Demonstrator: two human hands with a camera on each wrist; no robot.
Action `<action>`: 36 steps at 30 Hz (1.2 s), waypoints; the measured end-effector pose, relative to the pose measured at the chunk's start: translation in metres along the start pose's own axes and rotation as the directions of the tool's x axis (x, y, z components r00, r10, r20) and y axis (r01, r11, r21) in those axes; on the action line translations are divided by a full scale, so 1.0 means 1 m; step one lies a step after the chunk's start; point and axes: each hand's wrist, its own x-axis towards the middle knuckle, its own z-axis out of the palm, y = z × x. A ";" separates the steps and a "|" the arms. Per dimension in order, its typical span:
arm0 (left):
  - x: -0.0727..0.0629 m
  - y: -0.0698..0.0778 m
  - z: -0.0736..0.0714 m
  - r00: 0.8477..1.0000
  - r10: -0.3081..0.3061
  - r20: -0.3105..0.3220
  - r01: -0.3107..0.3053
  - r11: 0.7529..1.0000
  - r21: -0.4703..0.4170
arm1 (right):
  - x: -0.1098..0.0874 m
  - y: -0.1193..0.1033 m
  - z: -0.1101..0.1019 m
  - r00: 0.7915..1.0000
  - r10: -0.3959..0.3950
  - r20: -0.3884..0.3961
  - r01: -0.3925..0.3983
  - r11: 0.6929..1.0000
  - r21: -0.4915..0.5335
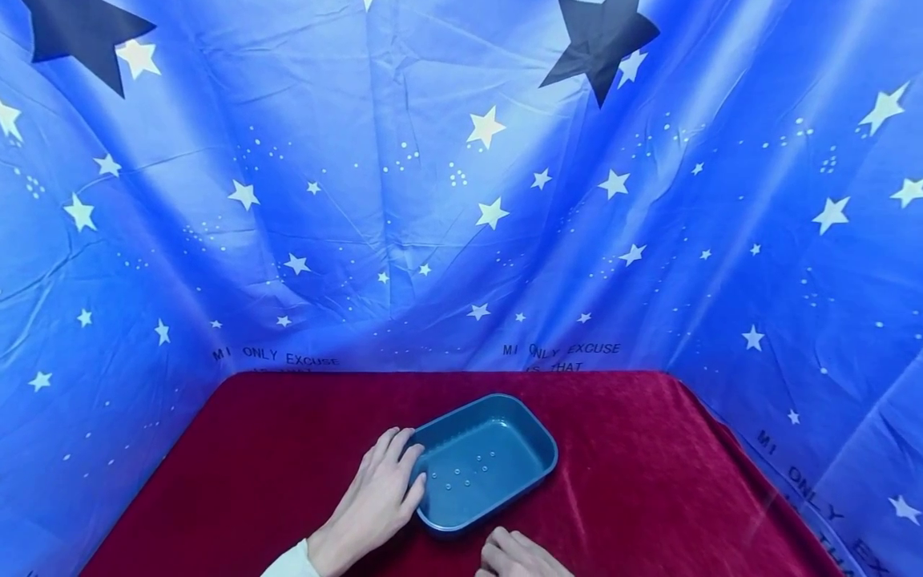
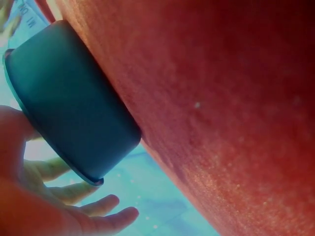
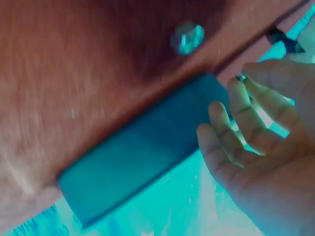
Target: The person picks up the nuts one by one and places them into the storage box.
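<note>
A blue-green rectangular tray [image 1: 497, 501] lies slantwise on the red cloth, with several tiny shiny ring-like pieces [image 1: 467, 483] scattered on its floor. Over its left rim rests my left hand [image 1: 375, 489], fingers loosely spread; the left wrist view shows the fingertips passing behind the rim [image 2: 54, 147]. My right hand [image 1: 519, 554] is just in front of the tray, partly cut off by the lower edge. In the right wrist view, its thumb and index finger pinch a tiny shiny piece [image 3: 241, 76], too small to identify. The other fingers are bent and spread.
A shiny, blurred faceted piece [image 3: 189, 38] shows on the cloth beside the tray in the right wrist view. Red velvet cloth [image 1: 288, 433] covers the table. Blue star-patterned curtains [image 1: 404, 200] enclose its back and sides.
</note>
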 end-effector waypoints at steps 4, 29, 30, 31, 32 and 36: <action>-0.001 -0.001 -0.002 0.999 -0.019 0.031 0.019 1.000 -0.003 | 0.019 0.018 -0.024 0.997 -0.083 -0.008 0.082 0.993 -0.084; -0.001 -0.002 -0.002 0.997 -0.044 0.063 0.043 0.999 0.003 | 0.060 0.126 -0.011 0.963 0.214 0.163 -0.229 0.970 0.082; -0.001 -0.002 -0.002 0.997 -0.044 0.068 0.044 0.999 0.001 | 0.060 0.126 -0.010 0.957 0.225 0.185 -0.245 0.965 0.091; -0.001 -0.002 -0.002 0.997 -0.043 0.071 0.043 0.999 0.000 | 0.061 0.126 -0.010 0.951 0.235 0.201 -0.258 0.961 0.096; -0.001 -0.001 -0.002 0.997 -0.039 0.071 0.039 0.999 -0.003 | 0.061 0.126 -0.010 0.945 0.247 0.212 -0.272 0.957 0.097; 0.000 0.000 -0.002 0.997 -0.035 0.073 0.035 0.999 -0.004 | 0.060 0.127 -0.007 0.927 0.286 0.241 -0.315 0.945 0.089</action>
